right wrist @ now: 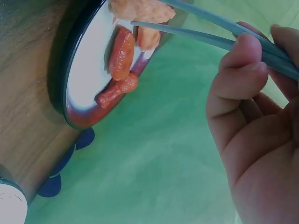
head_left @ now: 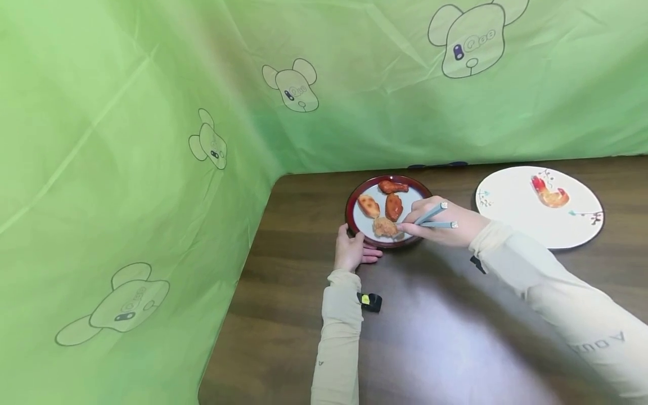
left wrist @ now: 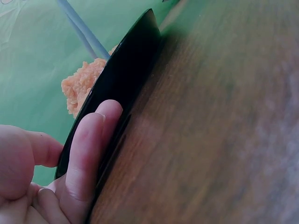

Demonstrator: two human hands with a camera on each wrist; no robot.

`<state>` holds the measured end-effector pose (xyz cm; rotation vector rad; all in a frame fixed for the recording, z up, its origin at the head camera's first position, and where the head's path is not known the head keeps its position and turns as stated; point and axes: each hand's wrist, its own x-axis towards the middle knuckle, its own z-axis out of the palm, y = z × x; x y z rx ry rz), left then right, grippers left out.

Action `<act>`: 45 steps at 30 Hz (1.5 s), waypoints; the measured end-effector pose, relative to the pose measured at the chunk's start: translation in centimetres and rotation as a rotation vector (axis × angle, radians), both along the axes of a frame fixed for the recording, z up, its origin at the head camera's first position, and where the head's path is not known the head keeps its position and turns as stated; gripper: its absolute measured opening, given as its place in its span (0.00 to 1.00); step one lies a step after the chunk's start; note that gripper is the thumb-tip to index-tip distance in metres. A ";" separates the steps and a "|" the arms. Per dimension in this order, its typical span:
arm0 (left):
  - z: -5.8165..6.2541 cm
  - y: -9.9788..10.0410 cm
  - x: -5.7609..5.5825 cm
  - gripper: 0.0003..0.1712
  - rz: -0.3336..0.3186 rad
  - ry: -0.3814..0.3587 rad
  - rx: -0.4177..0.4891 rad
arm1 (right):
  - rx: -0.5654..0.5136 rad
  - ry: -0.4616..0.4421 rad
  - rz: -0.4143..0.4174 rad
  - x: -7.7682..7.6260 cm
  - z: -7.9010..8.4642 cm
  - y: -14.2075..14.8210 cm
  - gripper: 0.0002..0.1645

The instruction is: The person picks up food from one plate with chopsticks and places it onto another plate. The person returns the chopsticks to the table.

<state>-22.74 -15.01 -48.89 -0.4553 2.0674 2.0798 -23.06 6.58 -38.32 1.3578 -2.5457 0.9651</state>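
Observation:
My left hand (head_left: pixel 350 250) grips the near left rim of a round plate (head_left: pixel 349 205) with a dark red edge and pale middle. In the left wrist view its thumb lies at the rim and fingers (left wrist: pixel 86 144) press the black underside. My right hand (head_left: pixel 445 219) holds a pair of grey-blue chopsticks (right wrist: pixel 210 37), their tips at a crumbly golden piece of fried chicken (head_left: pixel 386 227) on the plate's near side. Also on this plate are a reddish drumstick (head_left: pixel 392 187), a glazed reddish-brown chicken piece (head_left: pixel 394 208) and a browned oval piece (head_left: pixel 368 206).
A white oval plate (head_left: pixel 516 219) with painted sprigs stands to the right, bearing a red and orange shrimp (head_left: pixel 549 194). Green cloth (head_left: pixel 354 129) with bear-head drawings hangs behind and left of the brown wooden table (head_left: pixel 283 315).

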 end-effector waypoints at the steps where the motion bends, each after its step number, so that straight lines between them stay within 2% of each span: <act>1: 0.1 0.0 -0.1 0.35 0.000 0.002 -0.001 | -0.015 0.000 0.011 -0.1 0.1 0.0 0.10; 6: 0.2 0.2 -0.3 0.34 0.001 0.008 -0.002 | -0.065 0.019 0.076 -0.6 0.4 0.0 0.11; 13: 0.3 0.2 -0.5 0.35 -0.001 0.006 0.006 | -0.026 0.092 0.106 -0.7 0.5 0.2 0.11; 22: 0.5 0.2 -0.5 0.35 0.001 0.008 0.007 | -0.008 0.279 0.161 -0.2 0.1 0.6 0.13; 28: 0.4 0.0 -0.4 0.35 0.004 -0.001 0.004 | 0.070 0.358 0.118 0.5 0.2 0.7 0.08; 33: 0.4 -0.1 -0.3 0.35 0.005 -0.002 0.005 | 0.063 0.407 0.117 0.7 0.1 0.8 0.23; 35: 0.4 -0.2 -0.3 0.35 0.004 -0.001 0.005 | 0.031 0.380 0.123 0.6 0.1 0.9 0.19; 37: 0.3 -0.2 -0.2 0.35 0.005 -0.004 0.000 | 0.005 0.311 0.093 0.6 0.2 1.0 0.10; 39: 0.3 -0.2 -0.2 0.35 0.006 -0.005 -0.004 | -0.010 0.191 0.017 0.6 0.3 1.3 0.06; 42: 0.1 -0.2 -0.2 0.35 0.001 -0.001 -0.005 | -0.012 0.041 -0.096 0.6 0.3 1.5 0.06; 43: 0.0 -0.1 -0.2 0.35 -0.001 0.002 -0.004 | -0.010 0.021 -0.111 0.7 0.2 1.6 0.07; 45: 0.0 0.0 -0.2 0.35 -0.006 0.006 -0.003 | -0.001 0.056 -0.080 0.8 0.1 1.8 0.07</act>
